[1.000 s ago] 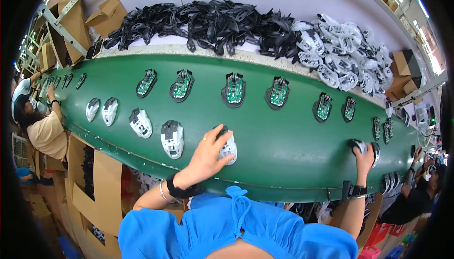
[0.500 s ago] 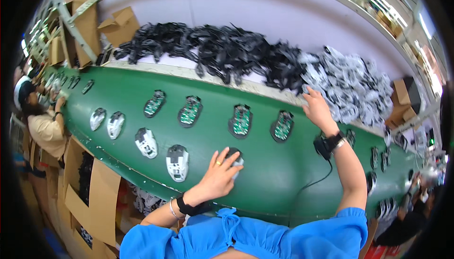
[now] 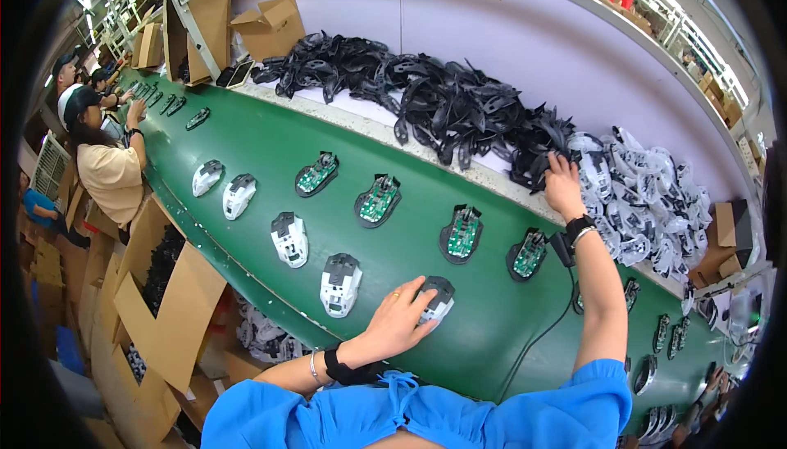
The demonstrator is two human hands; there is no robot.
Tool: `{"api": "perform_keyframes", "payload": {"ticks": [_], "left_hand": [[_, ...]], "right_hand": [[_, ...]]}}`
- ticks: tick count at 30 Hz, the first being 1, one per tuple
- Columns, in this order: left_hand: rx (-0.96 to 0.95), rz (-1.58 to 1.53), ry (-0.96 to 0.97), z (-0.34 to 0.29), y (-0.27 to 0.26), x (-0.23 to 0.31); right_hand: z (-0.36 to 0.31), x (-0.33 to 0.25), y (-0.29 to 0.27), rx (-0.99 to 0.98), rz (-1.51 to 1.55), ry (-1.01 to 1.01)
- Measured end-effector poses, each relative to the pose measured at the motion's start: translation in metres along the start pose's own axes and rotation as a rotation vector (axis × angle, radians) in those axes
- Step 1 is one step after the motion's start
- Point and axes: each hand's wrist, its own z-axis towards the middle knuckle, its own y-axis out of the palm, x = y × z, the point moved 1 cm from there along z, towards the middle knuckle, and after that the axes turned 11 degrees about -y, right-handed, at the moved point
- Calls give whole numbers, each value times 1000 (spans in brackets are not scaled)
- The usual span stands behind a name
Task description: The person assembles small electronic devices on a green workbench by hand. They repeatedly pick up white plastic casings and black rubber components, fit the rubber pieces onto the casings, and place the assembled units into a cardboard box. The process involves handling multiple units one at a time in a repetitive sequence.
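My left hand [image 3: 399, 322] lies around the near side of a white and black mouse shell [image 3: 440, 300] on the green belt, thumb and fingers against it. At the back, my right hand [image 3: 564, 187] is at the right end of a heap of black plastic parts [image 3: 443, 101], its bent fingers gripping a black part whose shape is hidden. Left of my left hand, two more white and black mouse shells [image 3: 340, 287] lie in line. Beyond them, mouse bases with green circuit boards [image 3: 461, 234] form a row.
Next to the black heap is a pile of white mouse shells [image 3: 648, 195]. A black cable [image 3: 541, 334] runs from my right wrist across the belt [image 3: 484, 326]. Open cardboard boxes [image 3: 168, 310] stand at the lower left. A co-worker [image 3: 106, 154] works farther left.
My right hand has shifted from the edge of the white pile onto the black parts, its fingers now bent. The left hand stays on the mouse shell. The whole view has turned slightly.
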Motion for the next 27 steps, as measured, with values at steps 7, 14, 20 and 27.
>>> {"api": "perform_keyframes", "payload": {"ticks": [7, 14, 20, 27], "left_hand": [[8, 117, 19, 6, 16, 6], [-88, 92, -12, 3, 14, 9], [-132, -104, 56, 7, 20, 17], [-190, -80, 55, 9, 13, 18]], "right_hand": [[12, 13, 30, -7, 74, 48], [-11, -17, -58, 653, 789, 399], [-71, -81, -134, 688, 2038, 594], [-126, -133, -184, 565, 2331, 621]]}}
